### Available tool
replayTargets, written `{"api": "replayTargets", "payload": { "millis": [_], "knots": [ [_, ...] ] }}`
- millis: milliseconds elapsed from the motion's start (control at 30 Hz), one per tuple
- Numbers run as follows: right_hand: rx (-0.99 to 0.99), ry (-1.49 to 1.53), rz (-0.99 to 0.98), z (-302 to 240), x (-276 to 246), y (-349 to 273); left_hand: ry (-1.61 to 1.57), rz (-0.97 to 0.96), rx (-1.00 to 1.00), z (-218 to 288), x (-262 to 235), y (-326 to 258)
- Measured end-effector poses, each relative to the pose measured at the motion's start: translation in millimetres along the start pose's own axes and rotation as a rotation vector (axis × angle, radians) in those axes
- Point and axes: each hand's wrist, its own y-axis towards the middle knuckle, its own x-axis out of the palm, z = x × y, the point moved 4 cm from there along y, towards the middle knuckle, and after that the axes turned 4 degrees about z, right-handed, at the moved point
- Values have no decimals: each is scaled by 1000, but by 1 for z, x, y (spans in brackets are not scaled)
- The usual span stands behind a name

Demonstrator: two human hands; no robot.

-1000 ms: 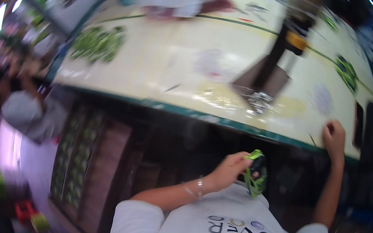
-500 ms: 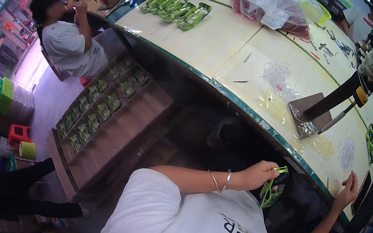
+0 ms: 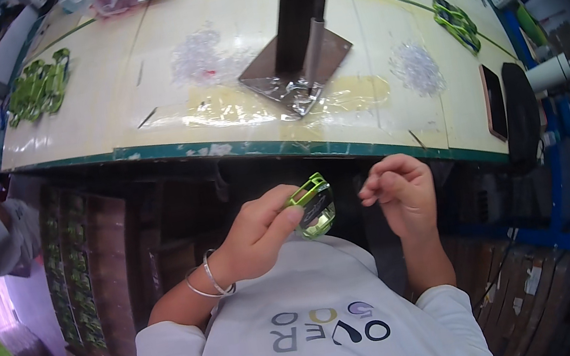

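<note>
i've one green-and-black frame [image 3: 317, 206] clamped in the left hand [image 3: 258, 236], right hand [image 3: 404, 193] apart, grip unclear; more green frames [image 3: 38, 90] on the desk [image 3: 104, 121], can't tell which are finished.

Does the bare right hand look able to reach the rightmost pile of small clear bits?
Probably yes: nothing tall stands between the right hand and that clear pile beyond the table's flat green edge.

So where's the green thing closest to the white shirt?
In the head view's middle, the green thing is held in the left hand, left of the right hand.
</note>
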Motion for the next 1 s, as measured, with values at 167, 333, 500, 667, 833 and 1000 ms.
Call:
{"api": "replayTargets", "payload": {
  "millis": [167,333,500,667,833,1000],
  "knots": [
    [-24,-147,-56,14,12,-1,78,-24,65,9,8,6],
    [-72,-230,-218,15,18,5,130,-32,107,13,8,8],
    [7,-215,-259,17,21,7,235,-76,140,19,9,10],
    [18,-291,-292,16,20,7,333,-119,163,18,9,10],
    [45,-344,-336,15,23,7,356,-146,219,19,10,8],
    [259,-140,-478,19,13,14,395,-227,266,24,14,9]
  ]
}}
